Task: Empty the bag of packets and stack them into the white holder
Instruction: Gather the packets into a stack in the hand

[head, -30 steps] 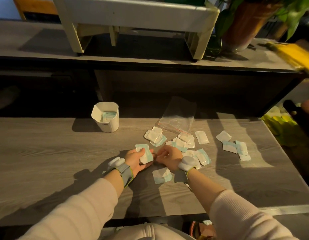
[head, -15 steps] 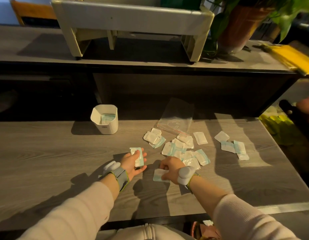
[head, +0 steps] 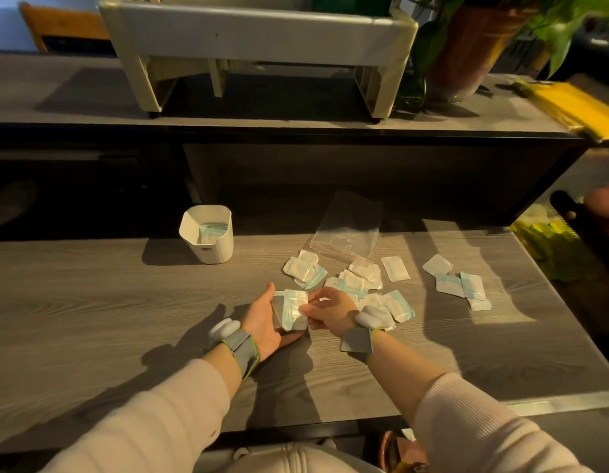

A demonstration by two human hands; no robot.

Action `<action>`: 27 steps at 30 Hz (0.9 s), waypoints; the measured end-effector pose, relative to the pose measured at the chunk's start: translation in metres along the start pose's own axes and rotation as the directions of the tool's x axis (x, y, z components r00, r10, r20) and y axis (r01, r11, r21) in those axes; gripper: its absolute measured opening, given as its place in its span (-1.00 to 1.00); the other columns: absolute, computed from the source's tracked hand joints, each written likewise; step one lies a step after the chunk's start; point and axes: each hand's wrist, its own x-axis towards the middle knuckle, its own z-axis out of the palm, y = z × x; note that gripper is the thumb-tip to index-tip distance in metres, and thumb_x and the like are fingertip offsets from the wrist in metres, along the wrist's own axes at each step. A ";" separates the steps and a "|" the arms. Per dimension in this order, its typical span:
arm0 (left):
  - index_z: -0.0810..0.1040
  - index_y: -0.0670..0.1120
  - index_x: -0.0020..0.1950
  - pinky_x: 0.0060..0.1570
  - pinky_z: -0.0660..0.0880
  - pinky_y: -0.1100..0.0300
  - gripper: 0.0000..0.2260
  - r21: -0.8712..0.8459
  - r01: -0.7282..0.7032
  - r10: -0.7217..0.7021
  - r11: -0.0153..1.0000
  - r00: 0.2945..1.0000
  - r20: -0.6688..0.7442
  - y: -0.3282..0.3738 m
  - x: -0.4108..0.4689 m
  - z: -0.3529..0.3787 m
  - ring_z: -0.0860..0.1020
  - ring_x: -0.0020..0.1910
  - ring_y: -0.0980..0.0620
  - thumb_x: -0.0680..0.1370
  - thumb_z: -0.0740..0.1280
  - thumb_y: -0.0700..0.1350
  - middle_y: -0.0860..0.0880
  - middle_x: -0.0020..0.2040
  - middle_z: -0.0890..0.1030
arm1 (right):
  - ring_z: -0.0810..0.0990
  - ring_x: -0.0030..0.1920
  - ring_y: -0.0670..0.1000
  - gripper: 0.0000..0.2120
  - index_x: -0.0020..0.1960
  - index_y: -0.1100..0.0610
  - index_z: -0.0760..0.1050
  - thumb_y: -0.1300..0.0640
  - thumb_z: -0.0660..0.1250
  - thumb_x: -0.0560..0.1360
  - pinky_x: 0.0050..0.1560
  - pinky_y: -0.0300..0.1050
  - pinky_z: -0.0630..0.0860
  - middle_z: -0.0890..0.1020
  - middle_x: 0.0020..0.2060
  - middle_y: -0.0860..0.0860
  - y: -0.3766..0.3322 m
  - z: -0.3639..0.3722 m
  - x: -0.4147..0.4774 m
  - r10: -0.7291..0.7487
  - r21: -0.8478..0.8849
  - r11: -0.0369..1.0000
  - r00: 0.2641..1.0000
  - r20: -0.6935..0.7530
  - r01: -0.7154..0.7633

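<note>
Bag emptied, holder barely started, most packets not yet stacked.

Bag [head: 347,230] lies flat behind and right of the holder [head: 214,249] and looks empty. A few packets sit low inside the holder; count unclear. In front of it and to the right, left hand [head: 262,322] cradles a small stack [head: 294,308] while right hand [head: 330,312] pinches the stack's edge. Loose packets [head: 351,285] lie scattered further right on the table [head: 91,302], overlapping, some hidden under the right wrist.
</note>
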 end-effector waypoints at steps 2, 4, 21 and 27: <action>0.57 -0.07 0.12 0.05 0.48 0.05 -0.49 0.026 0.018 -0.019 0.999 0.999 0.037 -0.002 -0.004 0.002 0.57 -0.09 -0.07 0.56 0.06 0.28 -0.11 -0.06 0.63 | 0.49 -0.47 -0.01 -0.76 -0.18 0.15 0.40 0.30 0.48 0.39 -0.37 -0.17 0.53 0.56 -0.39 0.09 0.001 0.001 0.000 0.008 -0.015 1.000 1.000 -0.029 -0.009; 0.55 -0.07 0.11 -0.01 0.51 0.06 -0.64 0.062 0.015 -0.017 0.998 0.999 0.043 -0.005 -0.006 0.004 0.56 -0.12 -0.05 0.58 0.15 0.17 -0.10 -0.09 0.61 | 0.50 -0.44 -0.01 -0.71 -0.20 0.15 0.38 0.25 0.52 0.36 -0.36 -0.16 0.53 0.58 -0.39 0.08 0.001 0.001 0.000 0.014 -0.052 0.999 0.999 -0.039 -0.016; 0.53 -0.16 0.14 -0.19 0.59 0.03 -0.82 -0.050 -0.135 0.134 0.990 0.991 -0.016 -0.006 -0.008 0.004 0.59 -0.05 -0.08 0.61 0.19 -0.20 -0.11 0.00 0.62 | 0.54 0.12 0.11 -0.51 0.21 0.06 0.44 -0.01 0.47 0.34 0.10 -0.01 0.52 0.54 0.13 0.07 0.008 -0.071 0.001 -0.048 -0.853 0.520 0.996 -0.076 -0.040; 0.49 -0.20 0.25 -0.27 0.64 0.06 -0.76 -0.032 -0.131 0.130 0.991 0.991 -0.022 -0.011 -0.009 0.005 0.59 -0.06 -0.07 0.60 0.22 -0.20 -0.11 -0.02 0.62 | 0.40 0.26 0.16 -0.38 0.35 -0.05 0.42 0.00 0.50 0.32 0.27 -0.01 0.41 0.43 0.21 0.10 0.024 -0.065 -0.003 -0.135 -0.906 0.420 0.991 -0.009 0.049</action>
